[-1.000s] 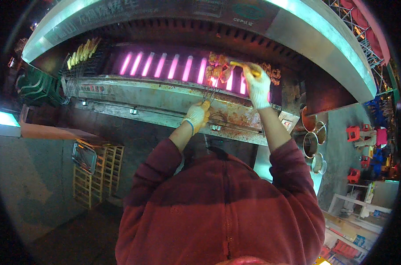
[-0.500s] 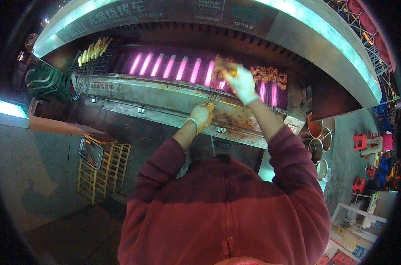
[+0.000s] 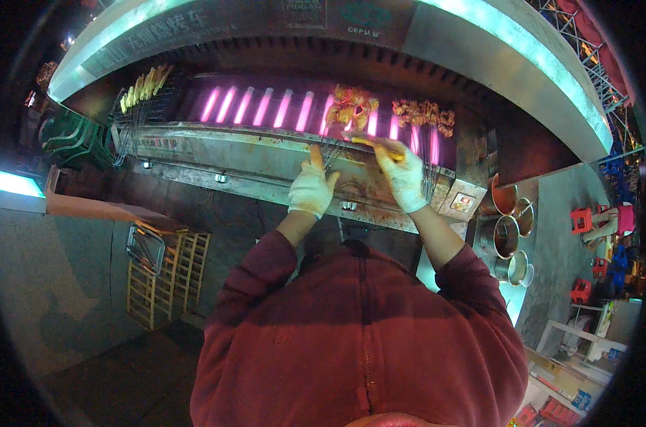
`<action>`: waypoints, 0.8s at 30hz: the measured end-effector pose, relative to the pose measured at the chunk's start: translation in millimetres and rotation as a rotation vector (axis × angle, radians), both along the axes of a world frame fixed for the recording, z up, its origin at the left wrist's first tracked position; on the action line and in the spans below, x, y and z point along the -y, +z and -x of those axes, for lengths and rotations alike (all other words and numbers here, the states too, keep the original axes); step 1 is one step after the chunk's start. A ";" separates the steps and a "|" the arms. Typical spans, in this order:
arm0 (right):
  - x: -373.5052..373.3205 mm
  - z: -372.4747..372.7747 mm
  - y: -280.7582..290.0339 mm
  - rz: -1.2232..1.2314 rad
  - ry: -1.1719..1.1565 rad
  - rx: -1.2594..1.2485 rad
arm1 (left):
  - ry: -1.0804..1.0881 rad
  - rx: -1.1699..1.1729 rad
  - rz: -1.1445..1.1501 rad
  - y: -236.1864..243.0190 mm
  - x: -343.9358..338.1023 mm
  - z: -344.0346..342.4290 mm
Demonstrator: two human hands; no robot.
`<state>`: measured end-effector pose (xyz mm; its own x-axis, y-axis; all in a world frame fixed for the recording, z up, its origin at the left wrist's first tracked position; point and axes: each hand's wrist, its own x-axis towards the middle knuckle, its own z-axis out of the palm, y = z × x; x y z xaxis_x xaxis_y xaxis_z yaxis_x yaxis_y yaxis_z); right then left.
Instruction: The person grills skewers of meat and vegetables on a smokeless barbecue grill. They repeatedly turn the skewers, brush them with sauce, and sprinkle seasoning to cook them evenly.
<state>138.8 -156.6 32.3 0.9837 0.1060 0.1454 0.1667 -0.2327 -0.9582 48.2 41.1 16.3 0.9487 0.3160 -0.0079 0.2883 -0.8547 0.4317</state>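
Note:
My left hand (image 3: 311,182), in a white glove, grips the wire handles of meat skewers (image 3: 355,107) with its index finger stretched along them. Their meat lies over the glowing tubes of the grill (image 3: 262,108). My right hand (image 3: 397,171), also gloved, holds a yellow-handled tool (image 3: 365,141), apparently a brush, low beside those skewers; its tip is unclear. More meat skewers (image 3: 422,114) lie to the right, and pale yellow skewers (image 3: 143,89) rest at the grill's left end.
A curved metal hood (image 3: 444,32) arches over the grill. Pots (image 3: 506,235) stand at the right, with red stools (image 3: 580,219) and a seated person (image 3: 607,228) beyond. A yellow rack with a metal tray (image 3: 143,248) is lower left; a green crate (image 3: 74,139) is upper left.
My right hand has swept left over the skewer meat, then come down toward the grill's front edge. My left hand has turned over, showing its back, with the index finger straighter.

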 end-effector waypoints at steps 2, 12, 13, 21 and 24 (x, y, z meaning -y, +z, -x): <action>7.6 -2.7 16.4 -0.298 0.009 -0.115 | -0.033 -0.111 0.027 -4.2 -11.6 -1.5; -59.0 -101.8 71.2 -0.233 -0.005 0.085 | 0.061 -0.126 1.719 -34.3 -49.0 0.1; -70.1 -100.7 72.5 -0.099 0.028 0.071 | 0.073 -0.143 1.841 -35.3 -52.6 0.2; -78.4 -14.1 41.1 0.519 0.199 0.413 | 0.052 -0.185 1.899 -28.0 -61.2 8.7; -102.5 -74.1 47.0 0.278 0.083 0.383 | 0.256 -0.227 1.805 -16.1 -55.2 5.6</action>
<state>212.8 -54.1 79.2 0.8513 0.2682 0.4510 0.5247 -0.4424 -0.7273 42.6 96.3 0.2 0.8167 -0.1023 -0.5679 0.4982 0.6214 0.6046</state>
